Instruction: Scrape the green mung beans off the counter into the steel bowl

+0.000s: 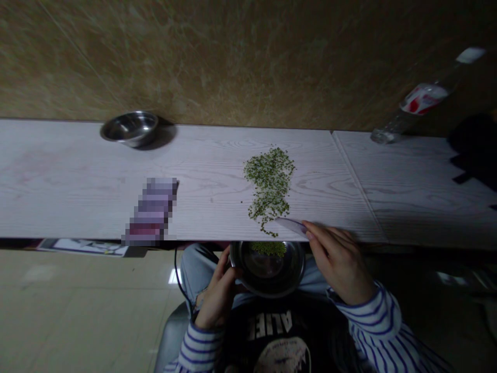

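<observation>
My left hand (219, 292) grips the rim of a metal bowl (267, 287), held just below the table's front edge. Some small green beans (269, 248) lie inside that bowl on its table side. Between the fingers of my right hand (337, 256) is a thin, pale, flat card (292, 226), its tip at the near end of a scattered patch of green beans (269, 176). This patch spreads over the tabletop from the middle toward the front edge. Part of the card is hidden by my fingers.
A second metal bowl (130, 129) stands at the back left by the wall. A blurred-out flat object (151, 212) lies near the front edge. On the right a clear bottle (411, 106) with a white cap stands near a dark object (476, 150). A seam crosses the table (209, 207).
</observation>
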Demonstrator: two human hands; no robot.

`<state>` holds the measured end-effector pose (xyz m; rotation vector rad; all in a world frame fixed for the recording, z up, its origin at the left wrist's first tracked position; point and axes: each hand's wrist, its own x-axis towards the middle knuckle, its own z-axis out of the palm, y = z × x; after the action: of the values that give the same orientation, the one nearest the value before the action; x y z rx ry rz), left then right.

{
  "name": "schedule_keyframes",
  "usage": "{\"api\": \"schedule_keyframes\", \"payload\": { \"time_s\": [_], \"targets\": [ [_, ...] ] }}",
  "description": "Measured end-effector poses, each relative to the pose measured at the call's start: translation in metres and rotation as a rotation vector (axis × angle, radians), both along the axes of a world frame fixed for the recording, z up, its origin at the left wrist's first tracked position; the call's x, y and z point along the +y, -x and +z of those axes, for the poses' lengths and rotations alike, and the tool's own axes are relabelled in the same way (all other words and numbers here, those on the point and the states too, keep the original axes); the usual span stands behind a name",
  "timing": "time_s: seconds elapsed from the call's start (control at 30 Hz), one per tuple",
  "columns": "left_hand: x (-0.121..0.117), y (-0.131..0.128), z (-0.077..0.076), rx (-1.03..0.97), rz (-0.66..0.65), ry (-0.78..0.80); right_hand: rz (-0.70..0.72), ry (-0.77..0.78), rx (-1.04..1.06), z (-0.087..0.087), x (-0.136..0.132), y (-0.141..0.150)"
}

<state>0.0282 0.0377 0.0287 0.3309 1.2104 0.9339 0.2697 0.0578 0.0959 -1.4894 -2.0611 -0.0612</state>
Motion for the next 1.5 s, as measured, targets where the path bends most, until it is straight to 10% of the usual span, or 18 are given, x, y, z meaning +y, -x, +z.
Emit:
{"api": "schedule_keyframes", "payload": {
  "time_s": [1.5],
  "targets": [
    [0.000, 0.002, 0.002, -0.024, 0.006, -0.015, 0.029, -0.026, 0.009, 0.001, -0.001, 0.011]
  ]
}}
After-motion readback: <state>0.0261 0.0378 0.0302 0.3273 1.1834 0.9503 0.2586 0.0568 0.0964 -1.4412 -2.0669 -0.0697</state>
